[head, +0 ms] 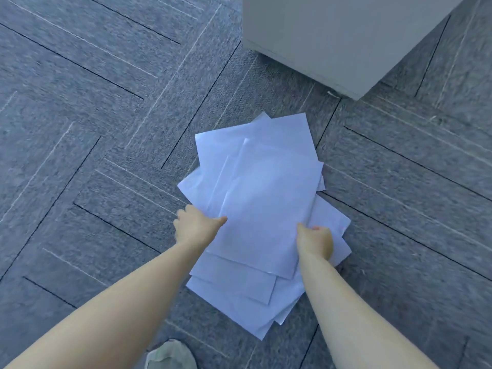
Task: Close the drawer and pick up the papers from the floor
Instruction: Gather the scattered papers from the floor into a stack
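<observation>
Loose white papers (262, 198), fanned and misaligned, over grey carpet (80, 129) near a pale cabinet (346, 35). Light, floppy, likely slippery between sheets; best pinched at both side edges. Left hand (197, 226) and right hand (315, 242) clamped there, fingers hidden underneath. Drawer front out of view.

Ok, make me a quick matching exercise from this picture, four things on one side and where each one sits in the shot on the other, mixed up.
Things:
1. papers
2. left hand
3. cabinet
4. shoe

Places:
A. bottom edge, below the left arm
B. top right, standing on the carpet
C. middle, a loose fanned stack
D. gripping the stack's left edge

Pairs: 1-C, 2-D, 3-B, 4-A
</observation>
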Available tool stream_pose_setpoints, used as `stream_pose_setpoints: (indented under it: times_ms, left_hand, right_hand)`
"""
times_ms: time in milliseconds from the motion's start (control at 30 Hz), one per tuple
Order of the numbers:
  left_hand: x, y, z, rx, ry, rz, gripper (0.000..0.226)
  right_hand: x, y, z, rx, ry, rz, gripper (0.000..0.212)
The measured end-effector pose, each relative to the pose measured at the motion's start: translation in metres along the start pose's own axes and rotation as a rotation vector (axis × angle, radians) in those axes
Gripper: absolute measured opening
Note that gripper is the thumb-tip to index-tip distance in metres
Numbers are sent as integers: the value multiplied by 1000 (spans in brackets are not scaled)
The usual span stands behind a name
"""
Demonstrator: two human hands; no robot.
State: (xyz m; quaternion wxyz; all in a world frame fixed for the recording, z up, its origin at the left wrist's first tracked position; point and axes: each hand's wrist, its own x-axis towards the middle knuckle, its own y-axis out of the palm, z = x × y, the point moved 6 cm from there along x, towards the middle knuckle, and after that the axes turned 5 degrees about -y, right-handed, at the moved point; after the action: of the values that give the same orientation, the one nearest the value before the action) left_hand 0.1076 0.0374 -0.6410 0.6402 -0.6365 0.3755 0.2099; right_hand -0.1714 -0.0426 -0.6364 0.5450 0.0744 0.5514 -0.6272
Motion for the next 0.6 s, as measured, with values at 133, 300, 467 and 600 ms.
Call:
stream_pose_setpoints:
  times_ms: [133,300,467,600]
  left_hand:
    - [2,10,-1,97,102,2,41]
    - [-6,-18,-53,-27,415,-96,24]
    - [39,-56,-144,261,668,-275,68]
    - [68,-56,-188,378,596,-277,79]
  right_hand:
    - [-8,38,-1,133,20,104,30]
    - [-24,36,5,317,71,130,22]
    - [-15,14,2,521,159,35,19]
    - [-4,20,12,593,160,46,10]
